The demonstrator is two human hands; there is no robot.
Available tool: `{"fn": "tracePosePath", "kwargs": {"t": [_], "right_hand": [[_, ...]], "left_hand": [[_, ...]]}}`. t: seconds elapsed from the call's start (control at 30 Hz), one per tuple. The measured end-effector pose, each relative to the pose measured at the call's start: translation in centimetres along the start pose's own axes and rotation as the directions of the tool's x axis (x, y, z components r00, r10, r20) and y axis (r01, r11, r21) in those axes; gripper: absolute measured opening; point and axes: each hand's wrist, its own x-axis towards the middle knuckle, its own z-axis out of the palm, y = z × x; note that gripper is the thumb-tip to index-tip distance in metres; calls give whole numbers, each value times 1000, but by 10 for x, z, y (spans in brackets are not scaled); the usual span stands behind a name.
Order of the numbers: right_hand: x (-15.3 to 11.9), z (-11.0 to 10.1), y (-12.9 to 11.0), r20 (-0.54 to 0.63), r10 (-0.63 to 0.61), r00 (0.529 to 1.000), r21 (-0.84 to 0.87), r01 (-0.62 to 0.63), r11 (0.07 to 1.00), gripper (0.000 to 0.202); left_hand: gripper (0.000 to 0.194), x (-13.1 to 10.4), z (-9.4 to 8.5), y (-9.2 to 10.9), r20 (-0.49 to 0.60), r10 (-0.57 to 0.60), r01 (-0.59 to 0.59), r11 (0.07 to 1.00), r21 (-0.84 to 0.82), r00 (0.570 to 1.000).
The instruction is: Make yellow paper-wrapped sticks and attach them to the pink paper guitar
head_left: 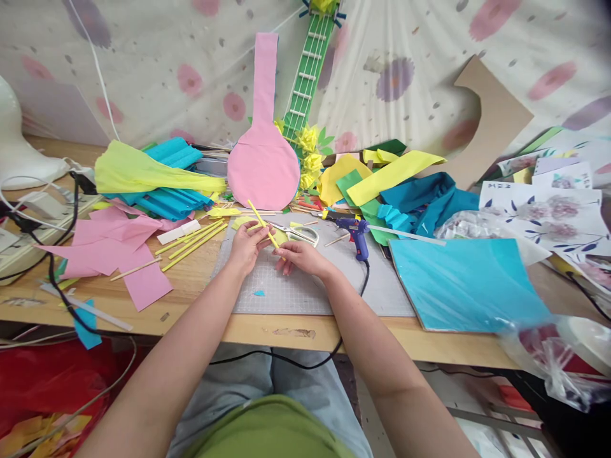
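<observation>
A thin yellow stick [262, 222] is held slantwise between my two hands over the grey cutting mat [305, 296]. My left hand [247, 247] grips it near the middle. The fingers of my right hand [303, 257] are closed on its lower end. Just behind my hands lie white-handled scissors [303, 234] and a piece of yellow paper [244, 222]. Several similar yellow sticks [191, 245] rest on the table left of the mat. To the right of my right hand lies a blue glue gun [358, 235] with a clear glue stick in its back.
A pink banjo-shaped piece [263, 166] and a green stringed neck [308, 76] lean at the back. Pink paper [112, 242] and blue crepe paper [176, 152] lie left. A blue sheet [468, 283] is at right. The gun's black cable [366, 277] hangs over the front edge.
</observation>
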Motion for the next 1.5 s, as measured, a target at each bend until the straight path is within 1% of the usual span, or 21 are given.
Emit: {"fn": "tracePosePath", "kwargs": {"t": [0.07,0.13,0.2,0.23,0.27,0.3,0.37,0.47,0.53,0.6,0.7,0.77,0.83,0.87,0.93,0.97,1.03,1.13,1.23,1.33,1.5], "right_hand": [[0,-11,3,-81,-58,995,-54,53,997,20],[0,-25,7,-271,-130,954,-170,85,982,17],[0,-39,14,-493,-204,846,-347,24,938,14],[0,-45,17,-550,-245,798,-440,-28,897,14],[0,-49,20,-568,-285,772,-525,-74,848,15],[1,-51,23,-552,-314,772,-603,-109,790,17],[3,-51,27,-477,-338,811,-724,-145,675,23],[8,-44,29,-420,-314,852,-816,-203,540,31],[12,-41,28,-424,-291,858,-835,-245,493,33],[12,-40,26,-425,-274,863,-835,-257,486,30],[7,-43,22,-441,-270,856,-785,-221,579,25],[4,-46,21,-471,-266,841,-686,-159,710,23],[3,-46,21,-489,-263,832,-541,-53,839,23],[4,-45,21,-502,-268,822,-476,-4,879,23],[5,-40,20,-530,-290,797,-434,39,900,27],[5,-37,18,-536,-308,786,-468,26,883,29],[5,-29,13,-512,-363,778,-603,-25,797,34],[3,-17,7,-371,-464,805,-791,-12,611,37],[4,-8,6,-252,-509,823,-869,39,492,39],[6,-3,8,-233,-512,827,-894,26,447,41],[7,-1,9,-261,-532,805,-910,-22,414,39]], "left_hand": [[38,3,-1,0,-79,41,-42,999,-15,996],[36,7,-4,-1,-126,46,-51,998,-33,991],[35,10,-5,-1,-142,32,-39,998,-51,989],[35,11,-6,-2,-143,22,-31,998,-62,990],[34,12,-6,-2,-147,13,-24,997,-73,989],[33,12,-6,-2,-154,3,-16,996,-84,988],[31,11,-6,-3,-167,-20,3,995,-104,986],[26,10,-6,-2,-178,-62,39,991,-129,982],[20,9,-6,-1,-175,-91,65,987,-146,980],[16,9,-7,1,-157,-112,86,982,-167,981],[14,9,-10,5,-135,-119,86,969,-230,984],[14,10,-12,8,-146,-117,70,954,-293,982],[15,11,-13,11,-166,-123,58,934,-354,978],[16,12,-13,12,-174,-128,54,923,-380,976],[18,12,-13,14,-186,-142,51,904,-425,972],[19,12,-12,15,-192,-150,51,896,-441,970],[19,13,-12,16,-198,-169,61,885,-461,965],[19,15,-12,16,-201,-191,78,881,-466,961],[19,18,-12,16,-200,-203,91,883,-461,958],[19,21,-12,16,-195,-218,110,886,-449,956],[21,22,-12,13,-188,-223,116,883,-455,956]]}}
